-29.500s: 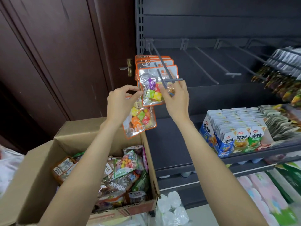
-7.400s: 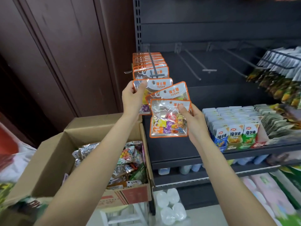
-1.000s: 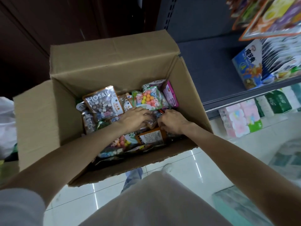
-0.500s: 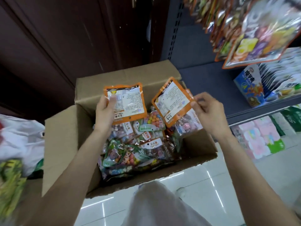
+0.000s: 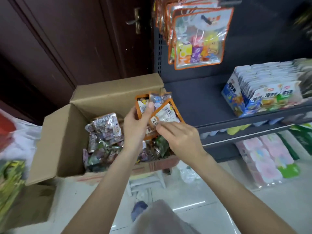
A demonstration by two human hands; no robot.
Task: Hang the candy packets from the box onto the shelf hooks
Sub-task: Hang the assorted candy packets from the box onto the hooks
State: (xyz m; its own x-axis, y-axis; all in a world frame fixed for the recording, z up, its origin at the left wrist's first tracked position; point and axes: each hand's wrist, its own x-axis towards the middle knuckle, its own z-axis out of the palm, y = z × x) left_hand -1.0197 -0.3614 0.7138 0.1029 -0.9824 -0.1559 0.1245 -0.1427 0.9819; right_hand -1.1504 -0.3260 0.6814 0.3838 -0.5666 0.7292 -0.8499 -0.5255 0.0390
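Above the right edge of the open cardboard box point(image 5: 70, 132), the left hand point(image 5: 136, 127) grips an orange-edged candy packet point(image 5: 143, 105), thumb pressed on its back. The right hand point(image 5: 180, 137) pinches a second orange-edged packet point(image 5: 166, 114) by its lower corner, just beside the first. More packets hang on the shelf hook point(image 5: 200, 39) above.

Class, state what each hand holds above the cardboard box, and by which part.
Left hand grips upright orange-edged candy packets low down; right hand pinches a tilted orange-edged packet at its lower edge.
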